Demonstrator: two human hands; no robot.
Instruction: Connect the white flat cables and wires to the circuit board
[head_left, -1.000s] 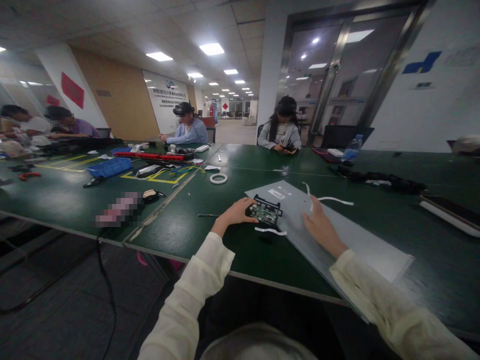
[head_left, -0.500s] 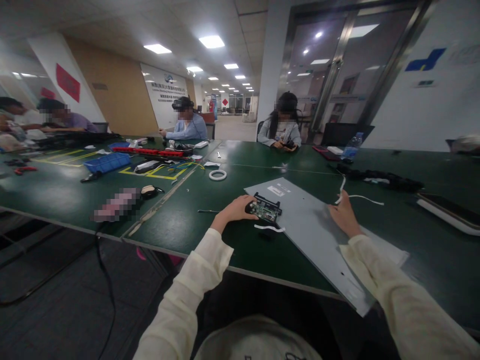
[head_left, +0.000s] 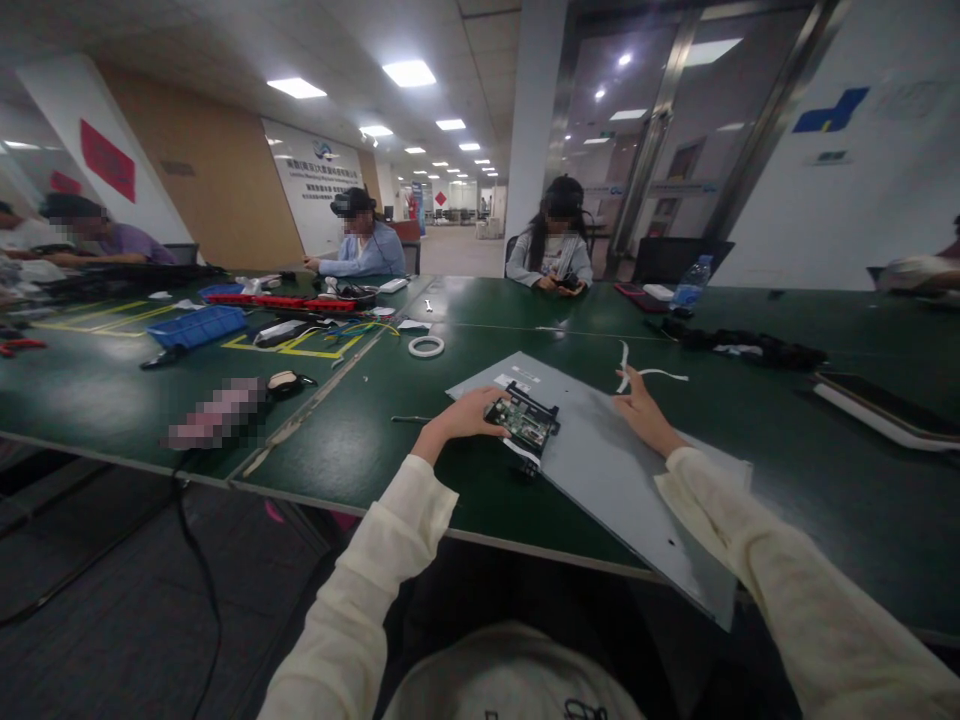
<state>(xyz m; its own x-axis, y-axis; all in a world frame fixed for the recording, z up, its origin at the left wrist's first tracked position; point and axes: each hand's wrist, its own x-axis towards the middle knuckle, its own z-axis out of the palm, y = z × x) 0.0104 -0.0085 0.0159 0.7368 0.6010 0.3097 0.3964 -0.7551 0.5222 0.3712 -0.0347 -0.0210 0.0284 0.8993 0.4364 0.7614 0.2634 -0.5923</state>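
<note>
My left hand [head_left: 469, 415] grips a green circuit board [head_left: 526, 424] in a black plastic frame by its left end. The frame is over the left part of a flat grey panel [head_left: 622, 460]. Under the near side of the board, a short white strip [head_left: 523, 453] shows beside a small black part [head_left: 525, 467]. My right hand [head_left: 643, 412] is above the panel's far right side, thumb and fingers closed on a thin white strip [head_left: 623, 362]. Another white length [head_left: 667, 376] sticks out to the right of these fingers; whether both are one piece I cannot tell.
A white tape roll [head_left: 426, 346] lies beyond the panel, near a small wrench [head_left: 428, 305]. Left are a blue tray [head_left: 196, 328] and a corded tool, partly blurred. A black bundle [head_left: 750, 347] and a tablet-like slab [head_left: 885, 410] lie right. Several people sit around the table.
My right hand has moved left with the white strip, closer to the board. The grey panel appears turned and shifted left. My left hand keeps hold of the board.
</note>
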